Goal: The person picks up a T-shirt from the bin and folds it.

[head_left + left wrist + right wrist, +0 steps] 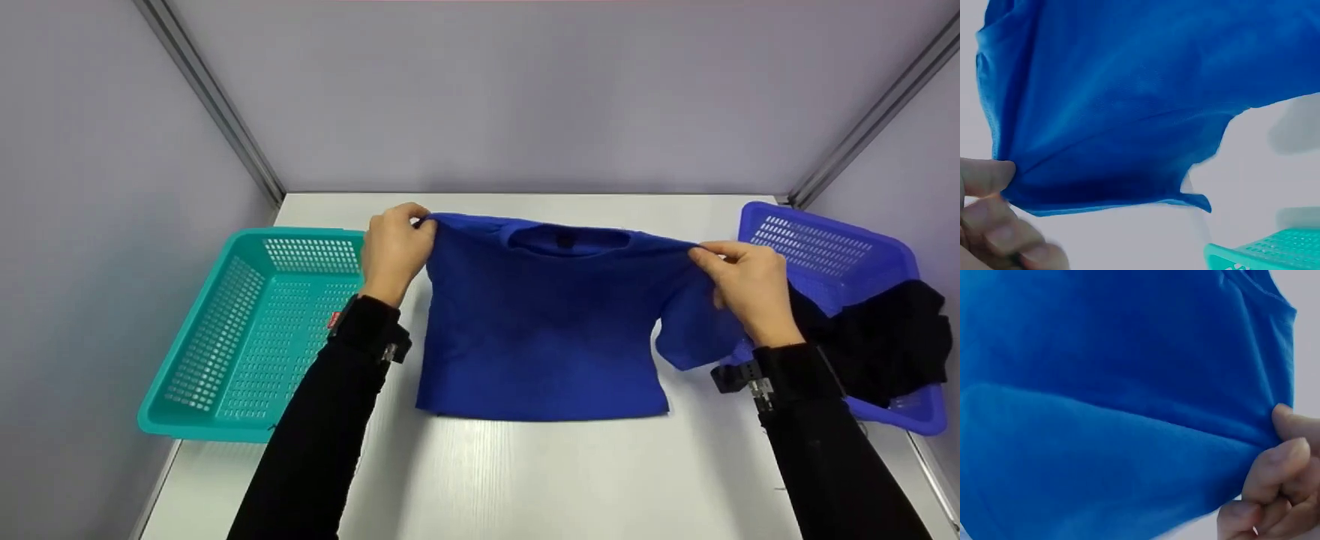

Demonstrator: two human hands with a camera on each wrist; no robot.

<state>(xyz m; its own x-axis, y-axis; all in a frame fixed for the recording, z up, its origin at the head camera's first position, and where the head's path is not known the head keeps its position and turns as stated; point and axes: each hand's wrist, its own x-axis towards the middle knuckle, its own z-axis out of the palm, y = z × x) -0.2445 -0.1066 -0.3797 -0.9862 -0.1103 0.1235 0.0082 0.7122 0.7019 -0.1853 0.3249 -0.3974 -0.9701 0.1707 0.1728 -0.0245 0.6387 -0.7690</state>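
A blue T-shirt (547, 322) is stretched between both hands, its neckline at the top and its hem toward the person. My left hand (397, 247) pinches the shirt's left shoulder between thumb and fingers. At the other shoulder my right hand (746, 285) pinches the cloth, and a short sleeve (694, 322) hangs below it. In the left wrist view the thumb and curled fingers (1002, 230) grip a gathered corner of the fabric. The right wrist view has the fingers (1275, 467) bunching the cloth, with creases running out from the grip.
A teal plastic basket (259, 240) stands on the left of the white table (525, 480), with a small red item (334, 320) inside. On the right, a blue-purple basket (825, 217) holds black cloth (885, 345). Grey panels (487, 97) wall in the table.
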